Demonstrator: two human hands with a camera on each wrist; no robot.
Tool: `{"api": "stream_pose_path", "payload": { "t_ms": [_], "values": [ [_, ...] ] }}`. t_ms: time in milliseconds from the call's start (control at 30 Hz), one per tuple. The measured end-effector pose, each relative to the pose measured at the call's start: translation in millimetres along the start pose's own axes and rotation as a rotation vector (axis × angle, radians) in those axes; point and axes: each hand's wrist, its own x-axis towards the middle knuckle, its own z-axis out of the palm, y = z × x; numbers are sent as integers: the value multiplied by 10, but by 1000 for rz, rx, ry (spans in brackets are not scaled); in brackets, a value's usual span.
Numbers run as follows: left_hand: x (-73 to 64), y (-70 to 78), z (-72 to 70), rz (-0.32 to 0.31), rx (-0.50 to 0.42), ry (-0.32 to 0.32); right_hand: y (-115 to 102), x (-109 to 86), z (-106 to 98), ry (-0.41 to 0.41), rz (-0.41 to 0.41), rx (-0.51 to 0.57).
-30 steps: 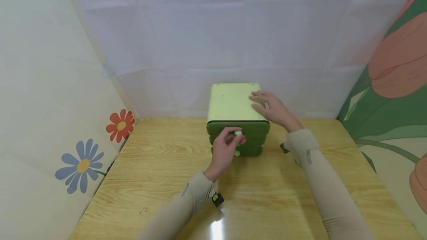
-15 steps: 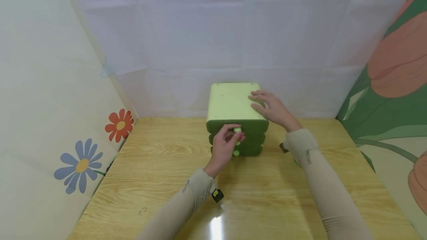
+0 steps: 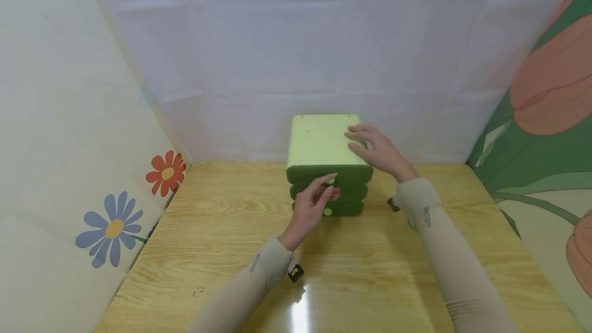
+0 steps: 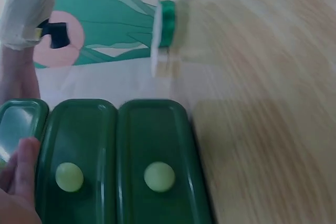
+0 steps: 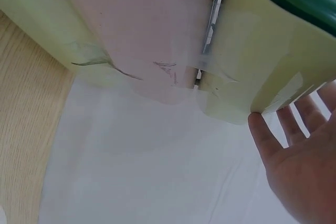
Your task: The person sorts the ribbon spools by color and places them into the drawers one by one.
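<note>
A small drawer cabinet [image 3: 319,140] with a pale green top and several dark green drawer fronts stands against the back wall. My left hand [image 3: 311,209] is at the top drawer [image 3: 302,174], index finger extended just over its pale round knob [image 3: 330,181] and thumb below it. Part of that knob is hidden by the fingers. In the left wrist view, two lower drawers show their knobs [image 4: 159,177] uncovered. My right hand [image 3: 380,153] rests with spread, fairly straight fingers on the cabinet's top right edge; in the right wrist view, its fingertips touch the yellow upper side [image 5: 278,61].
The cabinet stands on a wood-grain table [image 3: 222,230] near its back edge. A small object with a green top [image 4: 167,23] sits to the right of the cabinet, mostly behind the right sleeve in the head view. Walls with painted flowers [image 3: 115,228] flank the table.
The top drawer has slid back in, and its front now lines up with the lower ones. My left fingers have loosened from the knob. The right hand has stayed in place.
</note>
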Motion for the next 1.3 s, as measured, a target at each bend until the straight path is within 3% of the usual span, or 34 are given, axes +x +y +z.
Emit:
{"api": "stream_pose_path", "payload": {
  "t_ms": [167, 400, 533, 633, 867, 1067, 1300],
  "values": [
    [-133, -50, -66, -9, 65, -67, 7, -9, 3, -2, 5, 5],
    [-223, -165, -133, -122, 61, -74, 19, -15, -1, 1, 20, 14],
    [-217, -234, -108, -151, 29, -65, 8, -23, -6, -1, 18, 24],
    [-215, -280, -61, -142, 22, -46, -3, -35, -12, -9, 13, 29],
    [-178, -281, 21, -102, 143, 23, 9, -34, -13, -13, 13, 34],
    [-153, -361, 37, -86, 142, 58, 15, -32, -16, -12, 14, 28],
    [-176, -353, 42, -86, 134, 70, 19, -34, -8, -14, 14, 18]
  ]
}}
